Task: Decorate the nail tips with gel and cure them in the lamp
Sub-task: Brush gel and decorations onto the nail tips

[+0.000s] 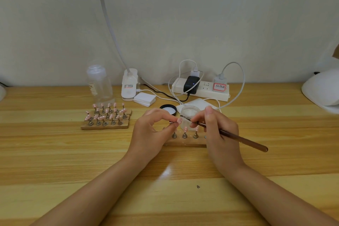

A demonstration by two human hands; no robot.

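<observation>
My left hand pinches a small metal stand with a pink nail tip on it, held above a wooden holder strip. My right hand grips a brown brush like a pen, its tip touching the pink nail tip. Three more stands with pink tips sit in the strip under my hands. Behind the brush stands an open clear gel jar, its black lid lying beside it. The white curing lamp sits at the far right edge of the table.
Several wooden strips with pink nail tips lie at the left. Behind them stand a clear pump bottle, a clip desk lamp base, a stack of white pads and a power strip with cables.
</observation>
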